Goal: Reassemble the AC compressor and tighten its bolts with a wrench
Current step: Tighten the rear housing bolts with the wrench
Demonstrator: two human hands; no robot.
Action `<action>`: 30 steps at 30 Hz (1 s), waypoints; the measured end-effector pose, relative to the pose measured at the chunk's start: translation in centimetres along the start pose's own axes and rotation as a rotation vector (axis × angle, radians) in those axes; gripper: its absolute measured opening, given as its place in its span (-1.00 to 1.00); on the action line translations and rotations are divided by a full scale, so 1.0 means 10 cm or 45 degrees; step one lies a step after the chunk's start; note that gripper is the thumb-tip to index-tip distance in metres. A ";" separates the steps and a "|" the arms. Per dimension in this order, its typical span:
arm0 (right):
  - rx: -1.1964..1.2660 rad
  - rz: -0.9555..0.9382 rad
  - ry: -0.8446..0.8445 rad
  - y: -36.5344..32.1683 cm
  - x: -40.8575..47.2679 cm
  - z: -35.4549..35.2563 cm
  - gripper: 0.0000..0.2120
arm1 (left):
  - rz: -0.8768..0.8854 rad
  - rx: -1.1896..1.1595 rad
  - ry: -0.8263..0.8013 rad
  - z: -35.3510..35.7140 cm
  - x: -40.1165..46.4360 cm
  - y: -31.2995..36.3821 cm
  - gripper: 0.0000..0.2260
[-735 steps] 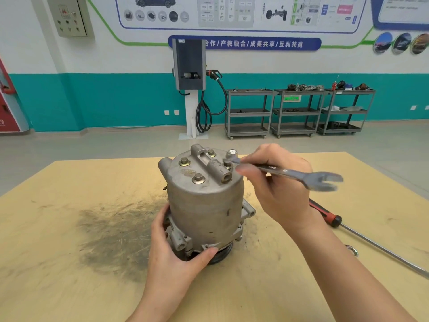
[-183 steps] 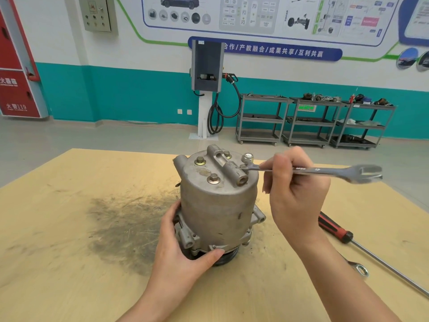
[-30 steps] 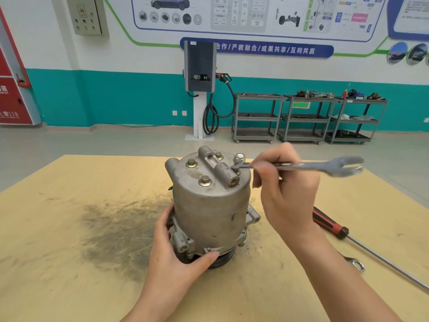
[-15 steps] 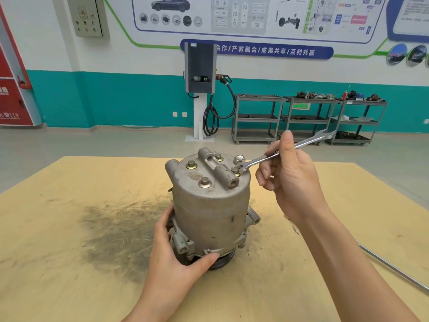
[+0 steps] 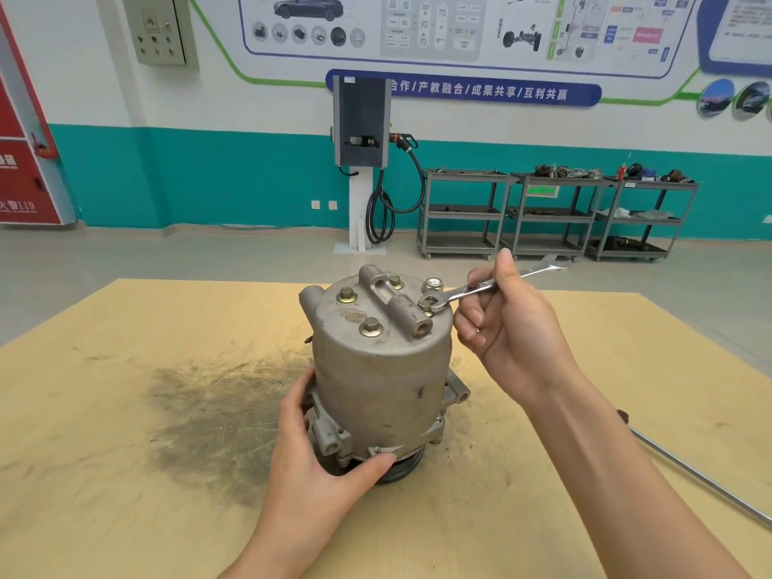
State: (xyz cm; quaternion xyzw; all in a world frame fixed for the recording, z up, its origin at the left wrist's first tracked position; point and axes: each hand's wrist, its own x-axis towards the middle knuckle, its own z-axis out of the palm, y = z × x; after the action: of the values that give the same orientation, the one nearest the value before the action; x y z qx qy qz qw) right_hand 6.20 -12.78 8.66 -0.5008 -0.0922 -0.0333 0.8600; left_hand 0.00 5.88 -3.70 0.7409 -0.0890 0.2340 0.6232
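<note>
— While your right hand (image 5: 516,332) grips the wrench (image 5: 493,283), where does its head sit?
— On a bolt (image 5: 425,304) atop the compressor (image 5: 382,369).
— And your left hand (image 5: 321,465)?
— It holds the compressor's base on the table (image 5: 125,453).

wrench (image 5: 497,283) handle swung from pointing right to angling up and away, right hand (image 5: 514,328) turned with it

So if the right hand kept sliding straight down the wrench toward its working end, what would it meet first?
Probably the bolt on the compressor top: the wrench in the right hand ends there. The silver cap sits just beside that line; depth is unclear.
</note>
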 end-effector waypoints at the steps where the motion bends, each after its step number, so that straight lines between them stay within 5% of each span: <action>1: 0.040 0.043 0.004 0.01 0.01 0.00 -0.58 | -0.004 0.001 0.000 0.00 0.00 0.00 -0.14; 7: 0.160 0.147 0.007 0.06 0.03 -0.02 -0.61 | 0.012 -0.003 -0.005 0.00 0.00 -0.01 -0.14; 22: -0.202 -0.340 0.115 0.09 -0.11 0.11 -0.57 | -0.006 0.023 -0.013 -0.01 -0.01 -0.03 -0.12; 30: -0.888 -1.131 0.067 0.12 -0.25 0.18 -0.58 | -0.007 0.029 -0.005 0.00 0.00 -0.07 -0.11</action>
State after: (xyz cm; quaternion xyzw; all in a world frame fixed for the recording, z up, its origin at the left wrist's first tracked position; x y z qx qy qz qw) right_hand 3.68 -10.68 8.01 -0.6675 -0.2563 -0.4330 0.5489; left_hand 0.29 6.05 -4.33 0.7487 -0.0856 0.2319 0.6152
